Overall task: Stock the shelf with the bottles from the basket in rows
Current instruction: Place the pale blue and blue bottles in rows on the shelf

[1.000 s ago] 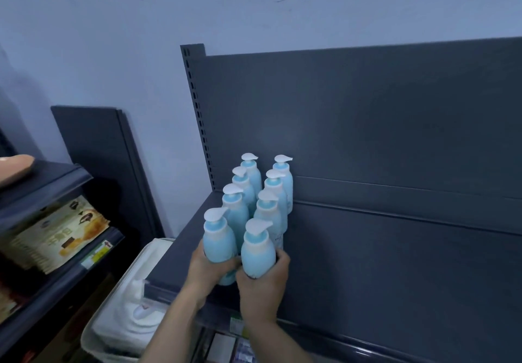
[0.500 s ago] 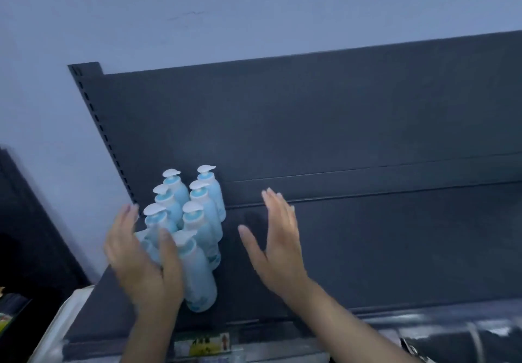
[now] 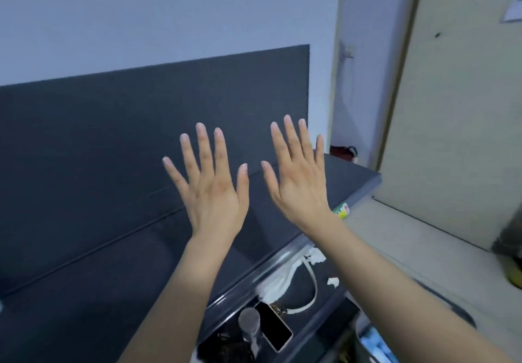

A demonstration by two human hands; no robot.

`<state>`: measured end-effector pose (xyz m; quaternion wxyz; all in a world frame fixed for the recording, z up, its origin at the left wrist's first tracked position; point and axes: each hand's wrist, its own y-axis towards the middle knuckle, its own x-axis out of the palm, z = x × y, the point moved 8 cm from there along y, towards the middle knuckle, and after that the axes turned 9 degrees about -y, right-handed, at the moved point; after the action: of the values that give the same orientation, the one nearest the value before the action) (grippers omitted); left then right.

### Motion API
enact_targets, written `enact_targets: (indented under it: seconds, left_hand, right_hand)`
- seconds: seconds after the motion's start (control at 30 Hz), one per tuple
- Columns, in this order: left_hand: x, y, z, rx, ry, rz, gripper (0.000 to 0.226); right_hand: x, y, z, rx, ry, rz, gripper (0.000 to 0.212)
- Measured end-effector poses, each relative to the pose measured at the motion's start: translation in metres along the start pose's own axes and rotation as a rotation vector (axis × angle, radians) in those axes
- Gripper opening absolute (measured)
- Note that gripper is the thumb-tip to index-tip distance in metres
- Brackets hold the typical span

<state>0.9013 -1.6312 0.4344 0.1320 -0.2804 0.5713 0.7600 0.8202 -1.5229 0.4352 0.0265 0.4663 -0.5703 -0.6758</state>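
Dark grey shelf (image 3: 84, 278) in front of me.
Its flat board slants away to my right and meets an upright back panel (image 3: 113, 136) of the same grey; a glossy rail (image 3: 282, 258) edges its front.

This looks like a small shop, or a plain room fitted out as one. The dark grey metal shelf (image 3: 84, 292) is the retail kind: a flat deck with a tall back panel (image 3: 113, 136) rising behind it and a glossy label rail (image 3: 278, 258) along its front edge. At the shelf's right end a green and yellow price label (image 3: 342, 211) sits on that edge. Below the shelf, a lower tier (image 3: 322, 317) holds a phone (image 3: 274, 326) and a white strap (image 3: 314, 283). Right of the shelf stands a pale door (image 3: 466, 108), and above it is a bare painted wall (image 3: 141, 9).
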Motion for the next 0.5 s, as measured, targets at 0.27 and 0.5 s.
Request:
enact_targets:
  seconds: [0.27,0.5]
  left_hand:
    - [0.122,-0.023,0.171,0.099,-0.131,-0.161,0.063]
    - [0.211,-0.068,0.284,0.206,-0.233,-0.335,0.063]
  right_hand:
    - [-0.006,-0.047,0.199,0.171,-0.133,-0.079,0.06]
    - [0.024,-0.119,0.337,0.308,-0.18,-0.267,0.061]
